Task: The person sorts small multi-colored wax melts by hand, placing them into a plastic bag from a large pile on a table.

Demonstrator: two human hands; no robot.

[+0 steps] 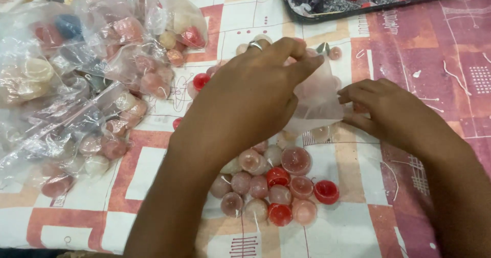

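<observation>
Patterned oilcloth (153, 171) in red, white and purple squares covers the table under me, with a dark tray (302, 13) of red and dark pieces at the far edge and a heap of filled clear plastic bags (76, 84) on the left. Between my hands, at the middle of the cloth, I hold a small clear plastic bag (317, 97); it looks thin, limp and very light, likely slippery, so I judge the mouth edges the best place to pinch, with no hard squeeze needed. My left hand (250, 97), a ring on one finger, is curled with thumb and fingertips pinching the bag's far edge. My right hand (381, 112) is half closed, fingertips gripping the bag's right side. Nearer to me lies a cluster of small round wax candles (279, 186), pink and red, which look firm but easy to dent or chip.
</observation>
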